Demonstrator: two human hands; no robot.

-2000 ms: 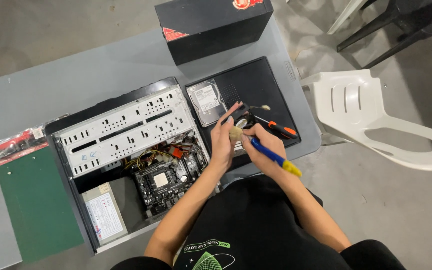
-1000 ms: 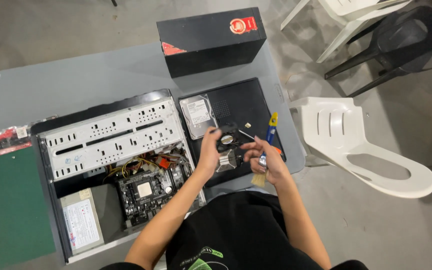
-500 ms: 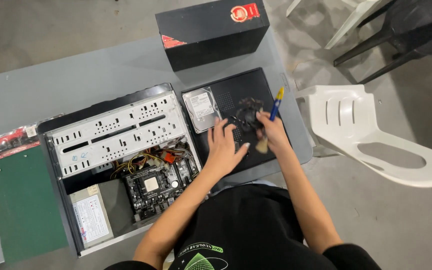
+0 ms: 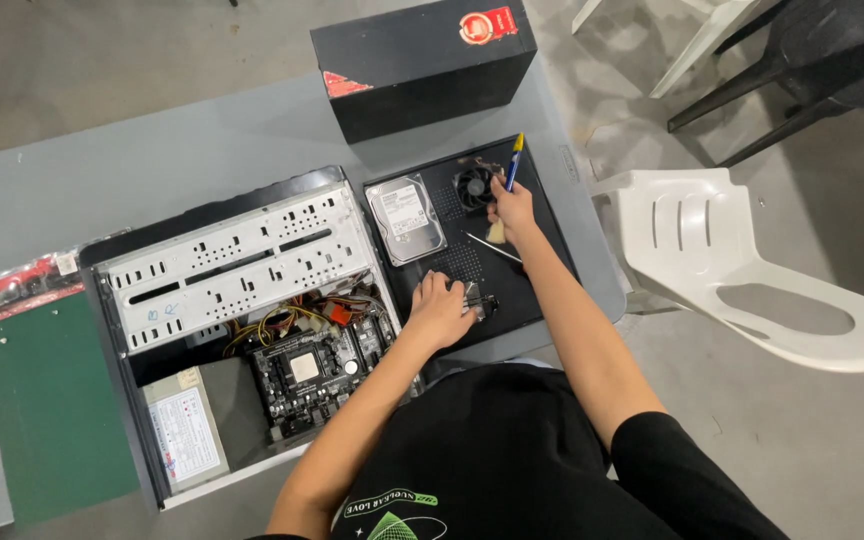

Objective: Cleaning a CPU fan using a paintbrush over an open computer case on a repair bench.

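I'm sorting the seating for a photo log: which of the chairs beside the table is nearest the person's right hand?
The white plastic chair, right beside the table's edge; the black chair stands farther back, beyond the right hand.

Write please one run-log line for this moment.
left hand: flat on black panel | right hand: holds blue screwdriver beside fan | hard drive: on panel | case: open

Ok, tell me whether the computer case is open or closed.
Open. The computer case lies on the grey table with its side panel off, so the motherboard, cables and drive cage show from above.
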